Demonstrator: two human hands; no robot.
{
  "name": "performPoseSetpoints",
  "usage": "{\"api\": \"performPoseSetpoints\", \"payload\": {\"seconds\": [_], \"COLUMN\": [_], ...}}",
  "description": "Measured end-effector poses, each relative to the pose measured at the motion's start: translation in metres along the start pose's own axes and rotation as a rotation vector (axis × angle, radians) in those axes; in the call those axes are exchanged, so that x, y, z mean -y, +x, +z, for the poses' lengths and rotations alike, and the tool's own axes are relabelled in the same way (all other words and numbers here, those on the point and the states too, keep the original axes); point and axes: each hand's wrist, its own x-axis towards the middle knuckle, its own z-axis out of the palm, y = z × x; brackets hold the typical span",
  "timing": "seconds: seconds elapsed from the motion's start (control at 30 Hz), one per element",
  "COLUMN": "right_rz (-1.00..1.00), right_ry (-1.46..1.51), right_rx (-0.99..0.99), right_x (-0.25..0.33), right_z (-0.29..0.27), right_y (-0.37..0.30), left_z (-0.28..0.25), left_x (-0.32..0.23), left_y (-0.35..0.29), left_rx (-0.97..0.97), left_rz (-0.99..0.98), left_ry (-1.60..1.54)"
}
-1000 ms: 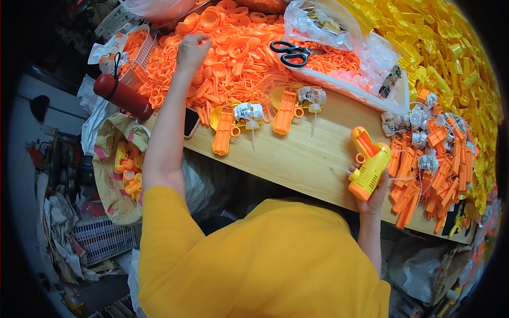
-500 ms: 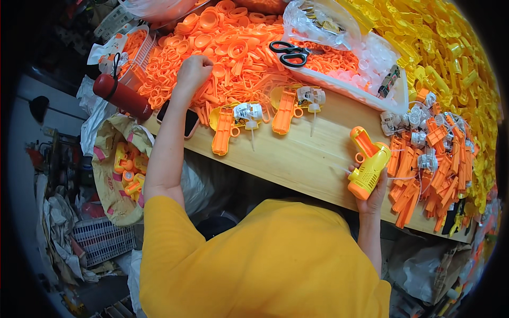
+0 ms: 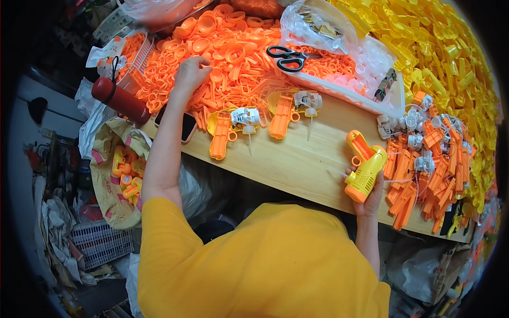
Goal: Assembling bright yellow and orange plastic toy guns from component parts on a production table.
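Observation:
My right hand grips a yellow-and-orange toy gun above the table's front edge, its orange handle pointing up and away. Thin clear tubes or wires stick out beside it. At the far left, my left hand reaches over the heap of small orange plastic parts. Its fingers are bent together; anything between them is too small to make out. Two half-built toy guns lie between my hands, one nearer the left and one farther back, each with an orange handle and white mechanism.
Black-handled scissors lie on a white tray. Orange handles with white mechanisms are piled at right, before a yellow parts heap. A red flask, a phone and a sack of toy guns are at left.
My left hand has shifted slightly within the orange heap, its fingers looking less tightly curled. The toy gun stays in my right hand. The whole view has shifted slightly.

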Motion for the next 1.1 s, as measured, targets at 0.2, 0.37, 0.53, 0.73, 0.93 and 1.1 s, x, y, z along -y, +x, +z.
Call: {"api": "performPoseSetpoints", "payload": {"seconds": [0.2,0.37,0.53,0.73,0.93,1.1], "right_rz": [0.017,0.038,0.036,0.014,-0.193,-0.829], "right_ry": [0.042,0.057,0.064,0.121,0.193,0.055], "right_rx": [-0.022,-0.023,-0.014,-0.004,0.027,0.145], "right_x": [-0.003,-0.006,-0.005,-0.001,0.047,0.155], "right_z": [-0.006,-0.007,-0.007,-0.005,0.015,0.008], "right_y": [-0.002,-0.001,0.001,-0.005,-0.035,-0.089], "left_z": [0.025,0.025,0.023,0.030,0.040,0.019], "left_x": [-0.002,0.013,0.022,0.026,0.071,0.037], "left_y": [0.004,0.016,0.024,0.042,0.072,0.047], "left_rx": [-0.063,-0.017,-0.076,0.104,0.129,0.129], "left_rz": [0.178,0.155,0.135,0.011,0.068,-0.163], "left_ry": [0.154,-0.101,-0.219,-0.423,-0.467,-0.551]}}
